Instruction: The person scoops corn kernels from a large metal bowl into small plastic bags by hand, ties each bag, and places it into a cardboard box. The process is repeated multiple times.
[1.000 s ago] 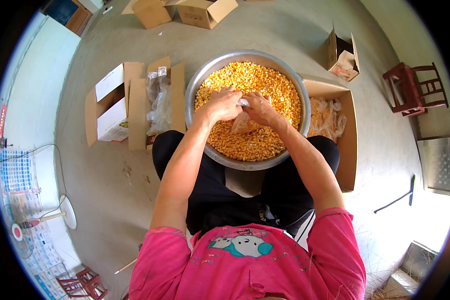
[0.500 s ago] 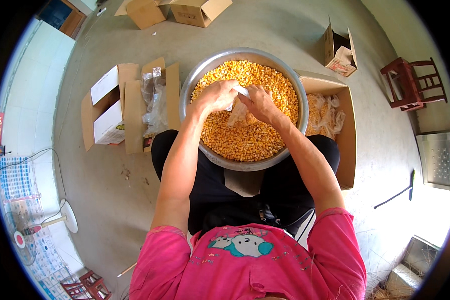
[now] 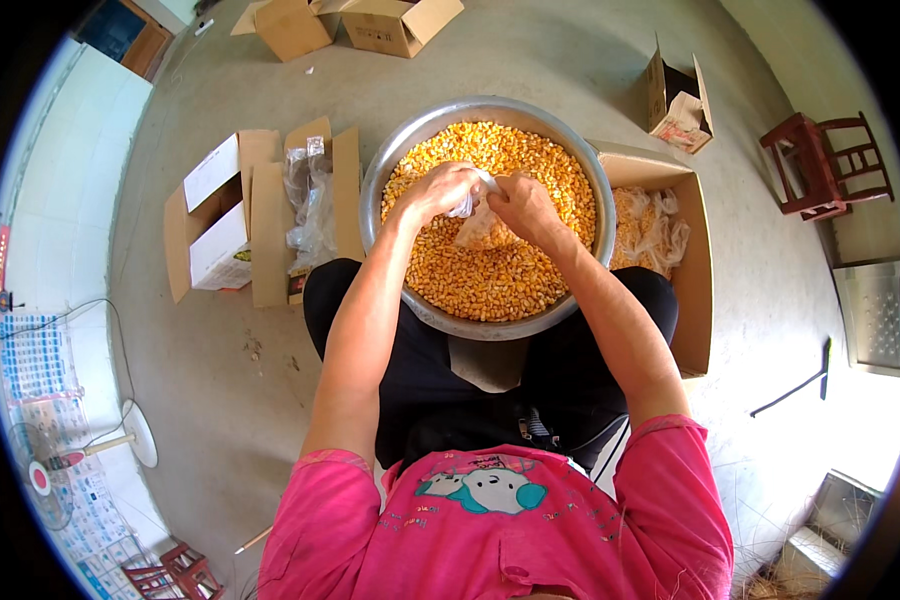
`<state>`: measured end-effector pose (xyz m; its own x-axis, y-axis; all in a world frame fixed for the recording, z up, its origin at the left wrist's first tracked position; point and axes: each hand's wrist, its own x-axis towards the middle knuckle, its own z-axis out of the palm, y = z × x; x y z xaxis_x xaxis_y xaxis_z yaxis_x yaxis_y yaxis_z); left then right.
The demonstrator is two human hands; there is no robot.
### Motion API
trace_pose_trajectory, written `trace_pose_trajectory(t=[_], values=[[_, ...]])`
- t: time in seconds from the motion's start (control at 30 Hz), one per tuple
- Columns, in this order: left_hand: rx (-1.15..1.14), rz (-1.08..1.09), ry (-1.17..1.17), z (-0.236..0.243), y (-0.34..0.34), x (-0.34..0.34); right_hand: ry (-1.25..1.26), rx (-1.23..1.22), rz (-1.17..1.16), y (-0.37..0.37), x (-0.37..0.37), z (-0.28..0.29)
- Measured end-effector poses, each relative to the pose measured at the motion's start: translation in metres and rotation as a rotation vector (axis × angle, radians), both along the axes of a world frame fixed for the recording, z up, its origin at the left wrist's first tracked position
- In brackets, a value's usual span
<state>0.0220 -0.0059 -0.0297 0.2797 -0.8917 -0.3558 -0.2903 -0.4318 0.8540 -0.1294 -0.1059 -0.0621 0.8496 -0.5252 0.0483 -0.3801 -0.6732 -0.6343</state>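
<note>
A wide metal basin full of yellow corn kernels stands in front of me, between my knees. Above the corn, both hands grip the gathered neck of a clear plastic bag, whose lower part holds kernels and rests on the heap. My left hand is closed on the neck's left side, with some whitish plastic showing beneath its fingers. On the right side, my right hand pinches the twisted plastic. The fingertips of both hands are partly hidden.
Right of the basin, a cardboard box contains filled clear bags. An open carton with loose clear plastic bags stands at the left, beside another open box. More cartons lie farther off. A red wooden chair is at the right.
The bag's neck between my hands has become more bunched and twisted. My right hand has shifted slightly, and the bag's filled bottom shows more plainly.
</note>
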Motion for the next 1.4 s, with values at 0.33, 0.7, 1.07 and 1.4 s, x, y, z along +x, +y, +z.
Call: trace_pose_trajectory(t=[0.33, 0.7, 1.07, 1.4], values=[[-0.188, -0.051, 0.469, 0.000, 0.003, -0.006, 0.001, 0.117, 0.014, -0.004, -0.005, -0.001], [0.216, -0.020, -0.435, -0.032, -0.010, -0.015, -0.130, 0.175, -0.031, -0.002, -0.004, -0.007], [0.333, -0.126, -0.728, -0.044, -0.017, -0.020, -0.075, 0.230, 0.064, -0.003, -0.002, -0.010], [0.075, 0.164, -0.513, -0.010, -0.016, -0.021, -0.182, 0.320, -0.132, -0.016, -0.019, 0.012]])
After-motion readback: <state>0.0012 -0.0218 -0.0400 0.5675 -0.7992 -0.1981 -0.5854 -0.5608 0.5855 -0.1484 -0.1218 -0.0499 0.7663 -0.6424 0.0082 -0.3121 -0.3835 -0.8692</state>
